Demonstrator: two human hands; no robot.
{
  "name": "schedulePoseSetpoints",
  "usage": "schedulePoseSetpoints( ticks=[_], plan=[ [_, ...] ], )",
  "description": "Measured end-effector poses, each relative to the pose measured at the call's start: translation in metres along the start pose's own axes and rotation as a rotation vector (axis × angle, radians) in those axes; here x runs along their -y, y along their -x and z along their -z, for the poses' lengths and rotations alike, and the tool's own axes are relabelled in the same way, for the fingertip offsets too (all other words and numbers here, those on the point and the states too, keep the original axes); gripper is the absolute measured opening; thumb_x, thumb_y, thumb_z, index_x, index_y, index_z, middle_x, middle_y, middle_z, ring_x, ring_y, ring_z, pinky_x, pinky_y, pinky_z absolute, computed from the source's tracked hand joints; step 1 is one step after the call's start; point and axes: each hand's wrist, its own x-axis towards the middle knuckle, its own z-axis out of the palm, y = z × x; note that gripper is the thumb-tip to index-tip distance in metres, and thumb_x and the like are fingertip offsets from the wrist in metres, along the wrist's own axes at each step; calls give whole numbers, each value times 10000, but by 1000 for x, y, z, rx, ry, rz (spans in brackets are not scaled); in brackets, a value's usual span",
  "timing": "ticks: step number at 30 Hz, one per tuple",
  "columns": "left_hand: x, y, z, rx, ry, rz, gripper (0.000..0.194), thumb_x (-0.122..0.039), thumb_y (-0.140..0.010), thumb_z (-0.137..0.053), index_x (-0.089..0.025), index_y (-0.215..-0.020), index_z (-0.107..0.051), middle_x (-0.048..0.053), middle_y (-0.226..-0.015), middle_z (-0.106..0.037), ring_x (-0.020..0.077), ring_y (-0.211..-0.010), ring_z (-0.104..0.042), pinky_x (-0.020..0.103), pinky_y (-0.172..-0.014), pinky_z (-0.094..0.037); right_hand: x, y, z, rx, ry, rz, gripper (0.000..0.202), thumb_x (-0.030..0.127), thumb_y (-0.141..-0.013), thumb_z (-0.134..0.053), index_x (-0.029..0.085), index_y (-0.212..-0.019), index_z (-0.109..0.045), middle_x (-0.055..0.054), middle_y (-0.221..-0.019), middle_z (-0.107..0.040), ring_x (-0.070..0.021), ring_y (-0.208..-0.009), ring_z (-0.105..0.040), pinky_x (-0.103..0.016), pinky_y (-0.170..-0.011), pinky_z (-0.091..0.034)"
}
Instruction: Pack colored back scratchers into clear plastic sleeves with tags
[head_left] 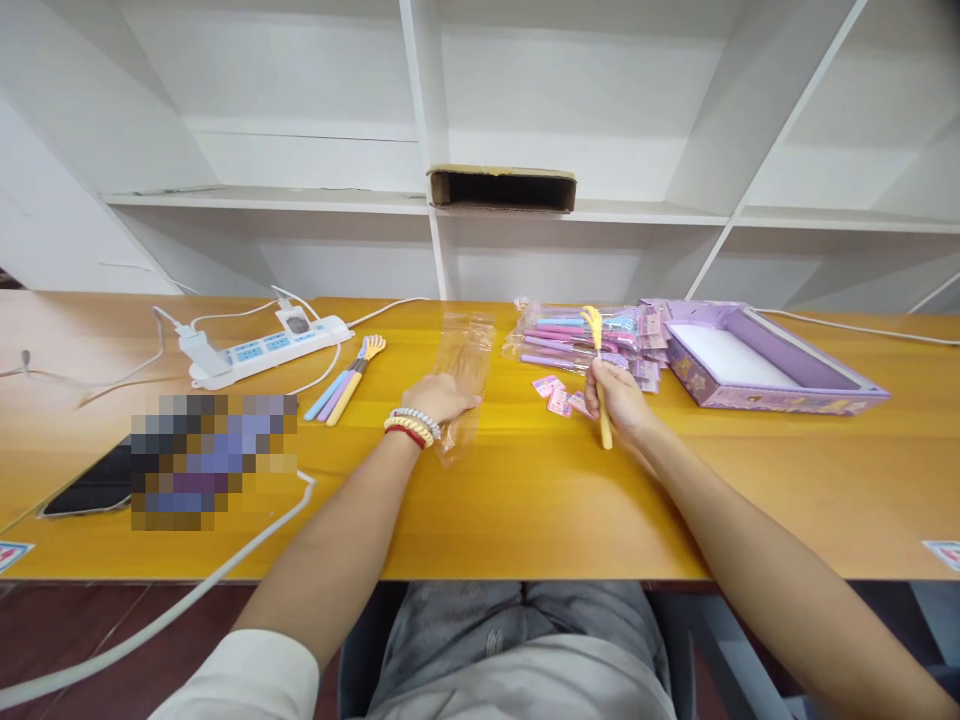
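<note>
A yellow back scratcher (604,425) with a claw-shaped head stands nearly upright in my right hand (621,400); the fingers are closed round its shaft, claw end up. My left hand (437,398), with several bracelets at the wrist, rests on a clear plastic bag (469,350) lying on the table. Its thumb points right across the bag and its other fingers look curled, partly hidden. Small pink printed cards (559,402) lie just left of my right hand. Behind them are packed back scratchers (555,340) in clear bags. Several loose back scratchers (346,385) lie left of my left hand.
A purple open box (787,396) stands at the right. On the left are a white power strip (270,350) with plugs and cables, and a dark flat object (90,480) beside a blurred patch. White shelves (570,110) with a cardboard box (502,190) rise behind the table.
</note>
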Motion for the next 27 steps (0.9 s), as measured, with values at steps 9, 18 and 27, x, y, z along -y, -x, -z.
schedulePoseSetpoints(
  ticks=[9,18,27],
  plan=[
    [-11,-5,-7,-190,986,-189,401,-514,-736,-544,-167,-550,-468,-16,-487,-495,92,-426,-452,218,-425,-313,5,10,-9,158,302,-5,394,551,-800,-490,176,-683,-520,63,-430,-371,-60,-388,-283,-205,-397,-221],
    [-60,16,-24,-326,1595,-147,348,-490,-721,-616,-159,-744,-510,-12,-581,-591,95,-445,-542,194,-412,-393,8,20,-25,246,474,38,368,507,-695,-628,163,-813,-569,38,-596,-454,-78,-534,-354,-227,-525,-289],
    [-67,30,-23,10,1634,-306,299,-350,-686,-683,-154,-879,-566,-3,-686,-623,92,-562,-579,194,-499,-441,8,19,-28,203,459,66,306,474,-768,-557,172,-733,-521,66,-503,-357,-64,-460,-283,-221,-478,-245]
  ],
)
